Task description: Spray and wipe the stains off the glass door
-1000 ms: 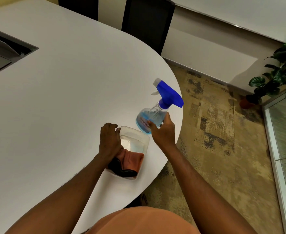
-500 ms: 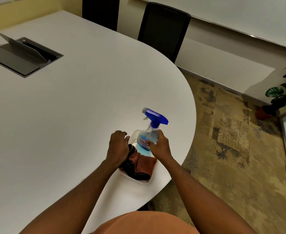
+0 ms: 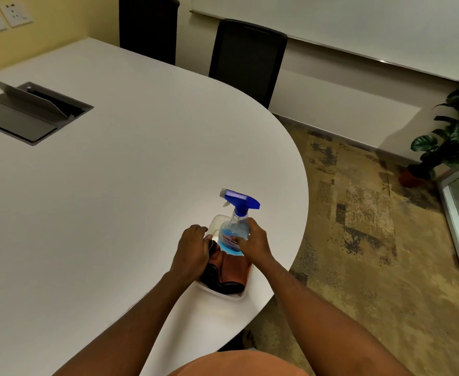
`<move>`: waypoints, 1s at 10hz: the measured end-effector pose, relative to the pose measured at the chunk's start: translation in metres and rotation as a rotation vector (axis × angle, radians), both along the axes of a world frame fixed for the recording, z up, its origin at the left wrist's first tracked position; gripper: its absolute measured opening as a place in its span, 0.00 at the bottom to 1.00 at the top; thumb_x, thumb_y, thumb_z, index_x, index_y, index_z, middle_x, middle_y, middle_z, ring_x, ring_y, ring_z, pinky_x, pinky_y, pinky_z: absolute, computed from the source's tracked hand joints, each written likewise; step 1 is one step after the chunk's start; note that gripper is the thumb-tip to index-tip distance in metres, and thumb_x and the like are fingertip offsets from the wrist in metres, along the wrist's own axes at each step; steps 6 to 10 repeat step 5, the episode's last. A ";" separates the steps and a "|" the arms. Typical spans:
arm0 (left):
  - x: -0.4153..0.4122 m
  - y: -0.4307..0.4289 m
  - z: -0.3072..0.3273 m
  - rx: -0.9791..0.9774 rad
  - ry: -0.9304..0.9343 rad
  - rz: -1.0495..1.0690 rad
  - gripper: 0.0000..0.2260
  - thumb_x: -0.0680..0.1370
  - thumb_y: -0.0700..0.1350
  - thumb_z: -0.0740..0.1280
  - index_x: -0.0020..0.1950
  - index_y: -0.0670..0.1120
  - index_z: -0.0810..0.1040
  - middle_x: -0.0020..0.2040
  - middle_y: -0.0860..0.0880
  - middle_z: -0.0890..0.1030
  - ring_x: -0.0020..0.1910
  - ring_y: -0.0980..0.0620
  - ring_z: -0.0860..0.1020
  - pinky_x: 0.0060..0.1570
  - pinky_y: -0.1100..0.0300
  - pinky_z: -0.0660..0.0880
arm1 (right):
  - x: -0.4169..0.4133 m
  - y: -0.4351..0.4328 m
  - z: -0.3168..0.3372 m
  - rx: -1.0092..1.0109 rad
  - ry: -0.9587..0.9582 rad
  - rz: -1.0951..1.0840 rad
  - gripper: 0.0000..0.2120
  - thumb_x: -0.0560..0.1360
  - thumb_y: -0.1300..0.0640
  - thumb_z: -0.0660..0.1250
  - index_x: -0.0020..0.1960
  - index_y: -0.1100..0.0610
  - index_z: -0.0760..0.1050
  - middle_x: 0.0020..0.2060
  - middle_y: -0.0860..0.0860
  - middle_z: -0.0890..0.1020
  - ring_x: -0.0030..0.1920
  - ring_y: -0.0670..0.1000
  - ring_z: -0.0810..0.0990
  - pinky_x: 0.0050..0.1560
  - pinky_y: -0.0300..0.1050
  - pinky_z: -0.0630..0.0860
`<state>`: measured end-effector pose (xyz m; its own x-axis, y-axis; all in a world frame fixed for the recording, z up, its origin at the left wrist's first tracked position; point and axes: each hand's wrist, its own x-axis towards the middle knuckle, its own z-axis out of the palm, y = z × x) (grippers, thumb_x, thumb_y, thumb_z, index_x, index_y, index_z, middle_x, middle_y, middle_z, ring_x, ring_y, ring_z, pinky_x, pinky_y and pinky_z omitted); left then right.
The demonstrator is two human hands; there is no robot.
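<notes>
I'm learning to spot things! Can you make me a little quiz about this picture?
1. True or false: the spray bottle has a blue top.
2. Which hand holds the bottle: A left, B right?
3. What does the left hand touch in the clear tub?

Key:
1. True.
2. B, the right hand.
3. The cloths, orange-brown and dark, on the white table.

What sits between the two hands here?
In the head view, the spray bottle, standing in the clear tub, sits between left hand and right hand, which grips it.
</notes>
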<state>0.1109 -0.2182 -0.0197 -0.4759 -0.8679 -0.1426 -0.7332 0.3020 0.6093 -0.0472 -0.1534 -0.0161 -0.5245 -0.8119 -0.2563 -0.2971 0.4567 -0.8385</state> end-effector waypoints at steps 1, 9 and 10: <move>0.001 0.014 0.003 -0.007 0.047 -0.056 0.19 0.80 0.53 0.56 0.62 0.42 0.74 0.60 0.44 0.77 0.55 0.49 0.74 0.57 0.62 0.68 | 0.003 0.004 0.001 0.036 -0.017 -0.052 0.30 0.72 0.59 0.74 0.69 0.57 0.65 0.65 0.53 0.75 0.66 0.54 0.75 0.58 0.38 0.72; -0.062 0.078 0.021 -0.230 0.321 -0.300 0.11 0.80 0.46 0.61 0.42 0.41 0.78 0.38 0.44 0.80 0.39 0.46 0.75 0.43 0.49 0.73 | -0.006 0.106 -0.011 0.149 0.301 -0.621 0.08 0.80 0.52 0.59 0.54 0.56 0.71 0.41 0.53 0.79 0.42 0.55 0.78 0.43 0.53 0.78; -0.062 0.078 0.021 -0.230 0.321 -0.300 0.11 0.80 0.46 0.61 0.42 0.41 0.78 0.38 0.44 0.80 0.39 0.46 0.75 0.43 0.49 0.73 | -0.006 0.106 -0.011 0.149 0.301 -0.621 0.08 0.80 0.52 0.59 0.54 0.56 0.71 0.41 0.53 0.79 0.42 0.55 0.78 0.43 0.53 0.78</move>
